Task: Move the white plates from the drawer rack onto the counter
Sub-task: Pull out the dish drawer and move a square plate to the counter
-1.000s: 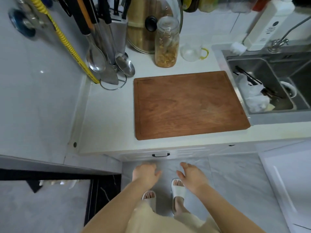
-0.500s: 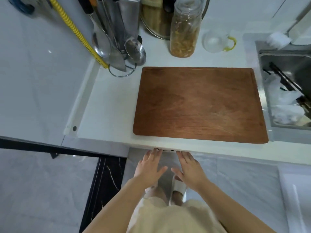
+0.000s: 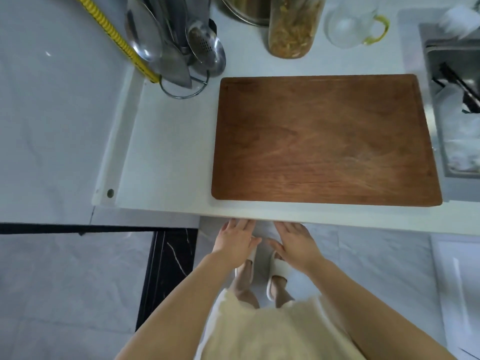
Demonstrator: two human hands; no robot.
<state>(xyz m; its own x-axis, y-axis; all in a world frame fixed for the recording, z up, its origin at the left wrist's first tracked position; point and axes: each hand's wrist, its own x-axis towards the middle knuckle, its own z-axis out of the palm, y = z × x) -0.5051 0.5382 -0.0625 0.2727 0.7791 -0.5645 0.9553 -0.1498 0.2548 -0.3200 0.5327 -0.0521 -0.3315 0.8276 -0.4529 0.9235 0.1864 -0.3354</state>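
No legible text, label, brand, number or sign appears on any surface. The glass jar (image 3: 293, 27) at the counter's far edge carries no readable label. The wooden cutting board (image 3: 324, 141) is unmarked.

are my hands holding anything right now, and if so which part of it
Nothing visible is held. The left hand and right hand reach flat-fingered under the counter edge, which hides their fingertips.
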